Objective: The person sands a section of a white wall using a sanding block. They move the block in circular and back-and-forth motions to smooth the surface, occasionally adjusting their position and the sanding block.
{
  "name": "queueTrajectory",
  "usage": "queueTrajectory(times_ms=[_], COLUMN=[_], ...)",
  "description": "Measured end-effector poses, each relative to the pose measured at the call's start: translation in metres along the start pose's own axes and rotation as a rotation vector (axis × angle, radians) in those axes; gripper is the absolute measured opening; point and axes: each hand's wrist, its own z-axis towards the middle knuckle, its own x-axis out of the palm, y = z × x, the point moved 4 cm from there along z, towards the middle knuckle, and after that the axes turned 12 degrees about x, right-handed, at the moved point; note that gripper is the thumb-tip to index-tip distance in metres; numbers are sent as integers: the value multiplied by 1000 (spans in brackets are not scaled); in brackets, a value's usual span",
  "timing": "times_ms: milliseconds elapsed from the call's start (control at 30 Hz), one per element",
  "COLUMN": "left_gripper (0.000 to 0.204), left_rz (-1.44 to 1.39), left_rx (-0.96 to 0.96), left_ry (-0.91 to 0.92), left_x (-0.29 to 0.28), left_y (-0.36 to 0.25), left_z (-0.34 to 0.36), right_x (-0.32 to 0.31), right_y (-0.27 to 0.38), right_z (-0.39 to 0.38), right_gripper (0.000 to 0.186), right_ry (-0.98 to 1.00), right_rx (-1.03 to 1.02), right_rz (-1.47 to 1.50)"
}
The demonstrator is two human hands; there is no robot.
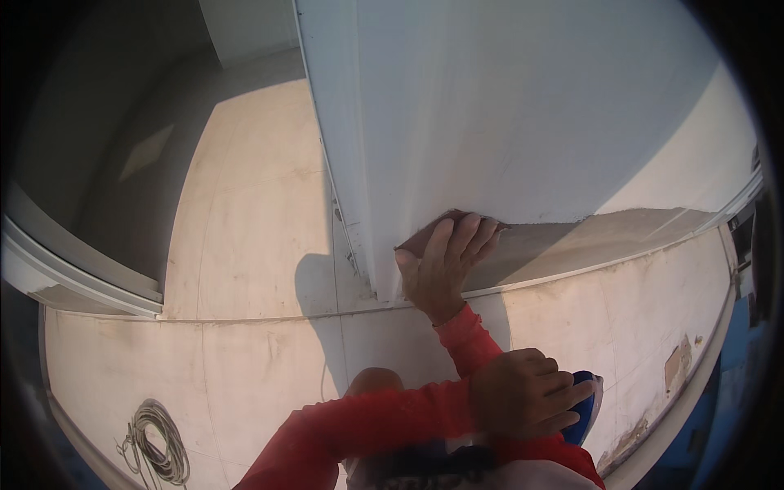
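My right hand (445,265) presses a brown piece of sandpaper (423,238) flat against the lower part of a white wall (490,122), close to its corner. The fingers are spread over the sheet and hide most of it; the thumb lies along its left side. My left arm, in a red sleeve, crosses in front of my body. At its end, my left hand (527,394) hangs over my right forearm, fingers loosely bent and apart, with nothing seen in it. Beyond those fingers shows a blue shoe (581,408) with a pale edge.
A grey unpainted strip (563,241) runs along the wall's foot. Left of the corner is a doorway with a sunlit floor (253,196) and a pale sliding track (82,261). A coiled cord (159,441) lies at the lower left. The ledge's edge (702,351) curves along the right.
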Motion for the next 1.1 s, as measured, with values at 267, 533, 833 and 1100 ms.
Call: queueTrajectory(times_ms=[267,533,833,1100], left_gripper=[36,40,38,38], left_rz=[169,220,222,81], left_rx=[34,56,20,-363], left_ry=[-246,-199,-136,389], left_x=[-41,-24,-22,-40], left_y=[-37,-51,-48,-26], left_z=[26,24,30,-21], right_x=[-98,-12,-106,-21], right_y=[59,9,71,-115], right_z=[260,-13,257,30], right_gripper=[70,51,58,70], right_ry=[-330,253,-516,-252], right_rx=[-271,-222,-154,-117], right_rz=[6,-45,242,7])
